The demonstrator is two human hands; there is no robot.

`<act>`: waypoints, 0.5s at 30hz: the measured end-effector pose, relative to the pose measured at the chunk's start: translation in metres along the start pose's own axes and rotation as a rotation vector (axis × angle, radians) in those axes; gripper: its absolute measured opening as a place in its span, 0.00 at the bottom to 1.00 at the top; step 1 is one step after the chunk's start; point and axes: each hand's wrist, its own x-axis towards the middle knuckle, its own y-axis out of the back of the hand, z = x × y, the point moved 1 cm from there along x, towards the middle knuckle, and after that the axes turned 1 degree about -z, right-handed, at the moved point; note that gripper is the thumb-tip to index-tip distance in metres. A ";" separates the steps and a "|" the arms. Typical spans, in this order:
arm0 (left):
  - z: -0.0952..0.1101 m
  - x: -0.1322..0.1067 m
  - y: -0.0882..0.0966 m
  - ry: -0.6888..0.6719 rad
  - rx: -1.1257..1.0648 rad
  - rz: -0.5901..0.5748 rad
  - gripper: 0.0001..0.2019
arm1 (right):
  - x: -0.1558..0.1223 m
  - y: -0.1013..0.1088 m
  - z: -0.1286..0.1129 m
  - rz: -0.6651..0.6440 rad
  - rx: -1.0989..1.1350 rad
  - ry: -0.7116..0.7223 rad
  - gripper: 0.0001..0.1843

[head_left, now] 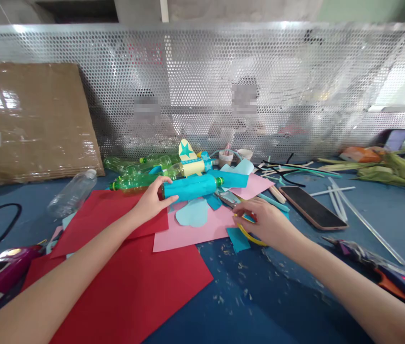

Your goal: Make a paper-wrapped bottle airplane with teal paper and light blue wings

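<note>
My left hand (155, 197) is closed round the base end of a bottle wrapped in blue paper (190, 187), which lies nearly level with its green cap to the right. My right hand (265, 220) has its fingers closed at a pair of scissors (228, 198); the metal blades point away to the left, and a thin yellow loop like a handle curves under the palm. Below the bottle, a light-blue cloud-shaped paper (192, 213) rests on a pink sheet (191, 235). Small blue paper scraps (238, 240) lie beside my right hand.
Red sheets (134, 286) cover the front left. Green bottles (134, 180) and a decorated yellow bottle (193, 166) lie behind. A phone (312, 206), glue sticks (338, 203) and a glue gun (385, 267) are right; a purple tool (5, 272) is left. A perforated screen (202, 71) stands behind.
</note>
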 end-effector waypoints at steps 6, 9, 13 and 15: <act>0.013 -0.002 0.005 -0.087 0.178 0.023 0.18 | -0.003 0.005 -0.016 -0.280 -0.014 0.111 0.09; 0.021 -0.005 0.002 -0.136 0.244 0.051 0.18 | -0.003 0.004 -0.017 -0.327 -0.009 0.107 0.08; 0.033 -0.008 -0.002 -0.245 0.432 0.050 0.10 | -0.003 0.003 -0.017 -0.324 -0.007 0.058 0.08; 0.038 -0.011 -0.007 -0.285 0.480 -0.047 0.08 | -0.003 0.003 -0.017 -0.304 -0.006 0.028 0.11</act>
